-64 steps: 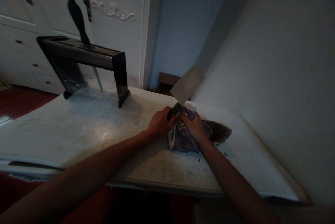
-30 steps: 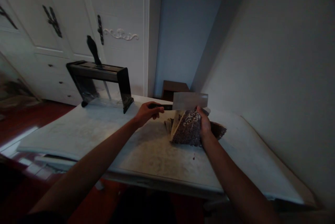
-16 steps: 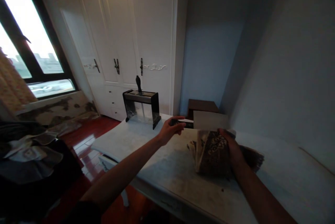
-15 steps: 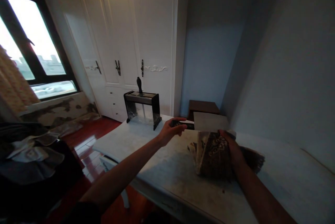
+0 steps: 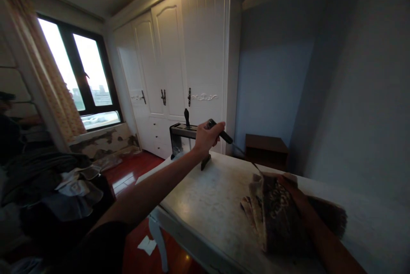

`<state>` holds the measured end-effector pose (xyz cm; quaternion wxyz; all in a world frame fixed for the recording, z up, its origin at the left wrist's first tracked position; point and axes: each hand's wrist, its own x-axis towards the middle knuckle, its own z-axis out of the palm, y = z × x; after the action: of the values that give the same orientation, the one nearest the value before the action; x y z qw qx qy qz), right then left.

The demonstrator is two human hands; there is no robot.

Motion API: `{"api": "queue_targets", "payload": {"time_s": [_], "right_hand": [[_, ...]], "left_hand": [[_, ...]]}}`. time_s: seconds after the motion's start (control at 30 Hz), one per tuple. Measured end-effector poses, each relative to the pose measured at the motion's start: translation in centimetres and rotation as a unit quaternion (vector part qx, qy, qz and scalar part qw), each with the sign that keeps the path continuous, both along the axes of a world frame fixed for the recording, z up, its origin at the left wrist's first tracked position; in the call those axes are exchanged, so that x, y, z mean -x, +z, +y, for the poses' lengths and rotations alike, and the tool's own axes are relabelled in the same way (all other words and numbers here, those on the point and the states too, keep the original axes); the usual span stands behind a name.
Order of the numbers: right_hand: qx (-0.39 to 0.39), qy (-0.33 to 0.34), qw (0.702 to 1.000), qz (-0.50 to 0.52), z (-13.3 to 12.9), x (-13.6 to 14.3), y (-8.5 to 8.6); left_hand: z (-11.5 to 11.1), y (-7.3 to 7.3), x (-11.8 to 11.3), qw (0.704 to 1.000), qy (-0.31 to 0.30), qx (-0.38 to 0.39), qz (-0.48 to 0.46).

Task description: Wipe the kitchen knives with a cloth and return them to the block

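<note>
Far on the left you can see a bright window with a patterned curtain beside it, and a heap of clothes low down near the red floor. Next come the tall white cupboard doors. In front of them a dark knife rack stands at the far end of the white table, with 1 dark handle poking up out of it.

Your left hand is lifted up above the table, just in front of the rack. Its fingers are curled tight around the black handle of the knife. The blade slants down to the right and looks very thin from here, so it is hard to see; its far end comes right by the top of the cloth.

Your right hand lies flat on the dark patterned cloth, pressing it on the table. The cloth is folded and sits near the right end of the table, by the plain wall
</note>
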<state>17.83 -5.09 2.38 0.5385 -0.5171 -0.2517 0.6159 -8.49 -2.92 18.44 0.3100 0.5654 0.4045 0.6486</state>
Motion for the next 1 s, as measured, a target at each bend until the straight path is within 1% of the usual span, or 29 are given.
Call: {"api": "queue_targets", "payload": {"time_s": [0.07,0.13,0.23,0.3,0.4,0.53,0.63,0.73,0.9,1.0], "right_hand": [[0.023,0.017,1.000,-0.012,0.0,-0.1,0.4],[0.041,0.034,0.998,-0.034,-0.1,-0.1,0.6],[0.059,0.036,0.996,-0.058,0.3,-0.3,0.3],[0.058,0.036,0.996,-0.063,0.9,-0.7,-0.2],[0.061,0.040,0.991,-0.109,1.9,-1.3,-0.9],[0.054,0.029,0.990,-0.127,2.1,-1.4,-1.4],[0.054,0.012,0.987,-0.148,1.9,-1.1,-1.4],[0.060,0.005,0.978,-0.199,1.9,-1.1,-1.3],[0.064,0.009,0.976,-0.209,2.2,-1.4,-1.2],[0.043,0.000,0.976,-0.216,2.3,-1.4,-1.4]], "left_hand": [[0.0,2.2,1.2,0.999,0.023,-0.012,0.025],[-0.1,4.2,2.4,0.996,0.040,-0.016,0.073],[0.2,6.8,4.0,0.986,0.088,-0.047,0.135],[0.8,8.3,5.0,0.977,0.118,-0.067,0.162],[2.0,10.5,6.6,0.964,0.173,-0.089,0.180],[3.7,13.1,8.3,0.935,0.248,-0.125,0.221],[4.8,14.6,9.1,0.913,0.306,-0.135,0.235],[6.2,15.7,9.4,0.900,0.339,-0.139,0.237],[8.4,16.7,9.4,0.889,0.363,-0.131,0.245],[9.5,16.9,9.3,0.879,0.374,-0.132,0.263]]}}
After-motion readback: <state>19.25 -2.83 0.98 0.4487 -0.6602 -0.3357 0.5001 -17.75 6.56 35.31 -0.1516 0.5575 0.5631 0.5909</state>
